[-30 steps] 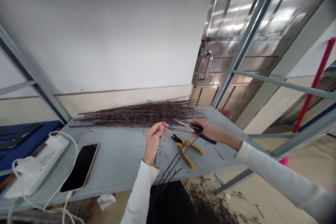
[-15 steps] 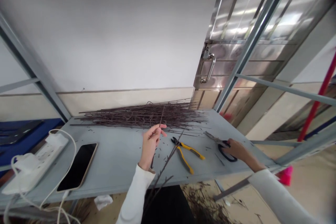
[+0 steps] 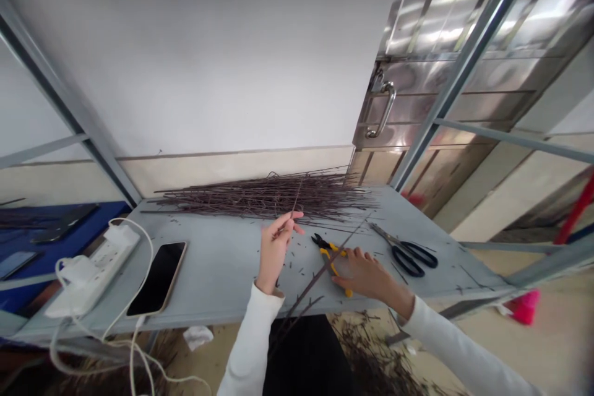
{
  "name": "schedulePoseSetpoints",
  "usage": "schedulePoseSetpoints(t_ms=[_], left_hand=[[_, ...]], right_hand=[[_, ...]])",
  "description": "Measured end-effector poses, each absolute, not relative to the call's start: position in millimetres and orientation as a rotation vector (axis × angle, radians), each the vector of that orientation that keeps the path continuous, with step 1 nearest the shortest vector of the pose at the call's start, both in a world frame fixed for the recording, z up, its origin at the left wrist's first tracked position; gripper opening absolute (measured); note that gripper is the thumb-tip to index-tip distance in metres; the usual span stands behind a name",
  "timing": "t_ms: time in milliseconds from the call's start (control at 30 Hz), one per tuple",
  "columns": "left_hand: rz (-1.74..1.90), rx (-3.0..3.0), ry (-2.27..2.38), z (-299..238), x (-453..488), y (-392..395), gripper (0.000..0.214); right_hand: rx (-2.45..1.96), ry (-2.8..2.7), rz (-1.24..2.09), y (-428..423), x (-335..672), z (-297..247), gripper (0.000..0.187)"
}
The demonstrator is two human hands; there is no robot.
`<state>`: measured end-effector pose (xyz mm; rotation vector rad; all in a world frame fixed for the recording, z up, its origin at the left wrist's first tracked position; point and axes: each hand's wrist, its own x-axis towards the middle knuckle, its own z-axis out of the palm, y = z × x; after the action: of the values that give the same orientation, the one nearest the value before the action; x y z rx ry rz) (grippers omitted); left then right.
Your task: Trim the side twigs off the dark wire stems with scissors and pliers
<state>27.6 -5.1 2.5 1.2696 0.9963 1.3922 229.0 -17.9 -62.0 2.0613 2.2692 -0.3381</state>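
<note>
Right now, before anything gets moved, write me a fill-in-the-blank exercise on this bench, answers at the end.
1. The right hand is at the handles of the pliers, which are grey and ____.
2. Seen by the wearer, the scissors lie to the ____ of the pliers.
3. The left hand has a thin twig in its grip, and the phone lies to its ____.
4. The cable at the phone's near end is ____ in colour.

Missing words: yellow; right; left; white.

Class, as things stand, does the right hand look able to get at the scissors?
Probably yes: the scissors lie beside the right hand on the grey tabletop, handles uncovered, with only thin twig bits seeming to lie between.
</note>
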Motion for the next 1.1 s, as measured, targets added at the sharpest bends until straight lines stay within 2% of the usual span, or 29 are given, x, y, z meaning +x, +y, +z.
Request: schedulePoseSetpoints(t_ms=[133,200,367,533,633,733,833,967,1100], left_hand=[[1.382,1.299,1.013,4,26,-10,0.033],[1.375,1.302,1.021,5,25,-12,0.033],[1.366,1.280,1.035,7,20,-17,0.034],[1.346,1.249,1.022,9,16,-16,0.033],[1.334,1.242,1.013,8,16,-14,0.033],[1.307,1.247,1.005,7,17,-11,0.034],[1.298,1.251,0.998,7,17,-10,0.033],[1.293,1.243,0.988,11,17,-11,0.033],[1.277,1.236,0.960,17,16,-12,0.032]], right_hand=[[2.152,2.212,-0.278,-16,220,-60,0.054],[2.214,2.221,-0.365,-11,225,-58,0.053],[2.233,2.086,-1.334,9,260,-44,0.047],[2.160,1.972,-2.067,15,276,-41,0.039],[2.115,1.941,-2.443,12,269,-48,0.050],[1.957,2.133,-2.589,11,255,-52,0.059],[1.720,2.201,-2.783,14,240,-47,0.056],[1.162,2.126,-3.132,26,227,-29,0.052],[0.960,2.164,-3.059,42,230,-6,0.051]])
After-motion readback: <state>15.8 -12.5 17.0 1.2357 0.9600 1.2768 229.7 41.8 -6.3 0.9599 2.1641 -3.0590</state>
